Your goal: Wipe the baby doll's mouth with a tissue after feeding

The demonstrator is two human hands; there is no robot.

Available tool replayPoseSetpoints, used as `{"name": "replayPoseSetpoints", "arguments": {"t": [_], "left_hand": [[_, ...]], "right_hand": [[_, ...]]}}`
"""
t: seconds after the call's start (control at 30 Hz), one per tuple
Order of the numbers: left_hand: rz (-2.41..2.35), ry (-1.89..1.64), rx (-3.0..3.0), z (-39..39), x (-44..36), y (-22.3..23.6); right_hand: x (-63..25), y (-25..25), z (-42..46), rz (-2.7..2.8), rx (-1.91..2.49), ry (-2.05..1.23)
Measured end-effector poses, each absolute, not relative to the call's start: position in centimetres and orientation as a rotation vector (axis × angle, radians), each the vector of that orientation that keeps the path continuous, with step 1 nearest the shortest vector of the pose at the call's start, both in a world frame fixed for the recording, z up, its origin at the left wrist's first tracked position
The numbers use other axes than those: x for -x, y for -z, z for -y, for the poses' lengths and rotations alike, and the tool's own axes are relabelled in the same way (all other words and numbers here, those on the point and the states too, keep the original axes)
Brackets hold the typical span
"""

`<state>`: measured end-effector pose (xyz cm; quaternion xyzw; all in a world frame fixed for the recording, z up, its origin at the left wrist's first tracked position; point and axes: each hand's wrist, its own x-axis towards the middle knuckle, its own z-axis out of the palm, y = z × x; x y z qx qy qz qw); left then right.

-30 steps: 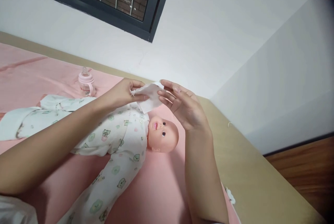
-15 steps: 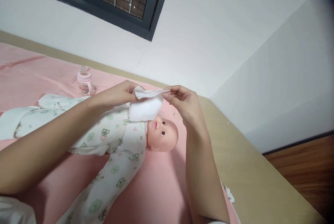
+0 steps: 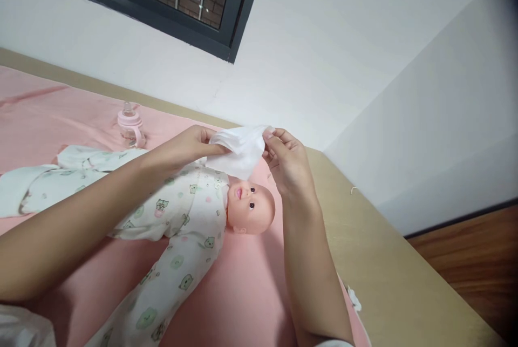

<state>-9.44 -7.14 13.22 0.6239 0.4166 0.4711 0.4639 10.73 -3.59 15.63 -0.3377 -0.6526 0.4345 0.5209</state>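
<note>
A thin white tissue (image 3: 238, 155) is stretched between my two hands, above the chest and chin of a baby doll. My left hand (image 3: 196, 143) pinches its left side between thumb and fingers. At the upper right corner, my right hand (image 3: 287, 161) grips it with thumb and fingertips. The baby doll (image 3: 253, 212) lies on its back with its bald head to the right, its eyes open and its body in a white suit printed with green bears. The tissue and my left forearm hide part of the doll's torso and far arm.
A pink-capped baby bottle (image 3: 131, 127) stands on the pink sheet (image 3: 226, 293) behind the doll. To the right runs a bare wooden board (image 3: 364, 239), with a small white scrap (image 3: 354, 299) at the sheet's edge. A dark-framed window (image 3: 226, 39) is set in the white wall.
The tissue has been opened out from a folded square into a wider sheet. My right hand has turned slightly and lifted its corner; my left hand stays nearly in place.
</note>
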Motion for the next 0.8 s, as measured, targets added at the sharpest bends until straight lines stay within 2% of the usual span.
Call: {"name": "replayPoseSetpoints", "arguments": {"t": [0.23,0.5,0.7,0.8], "left_hand": [[-0.951,-1.056,-1.298,7.2,9.5,-13.3],[-0.959,-0.933,-1.496,7.1,9.9,-13.2],[-1.054,-0.998,-1.604,8.0,9.4,-13.7],[-1.067,-1.159,-1.748,8.4,9.1,-14.1]], "right_hand": [[-11.1,-15.5,3.9,1.818,0.873,-0.835],[-10.6,-15.3,4.2,1.816,0.822,-0.958],[-10.8,-15.3,3.7,1.736,0.844,-1.003],[-10.8,-15.3,3.7,1.716,0.871,-1.035]]}}
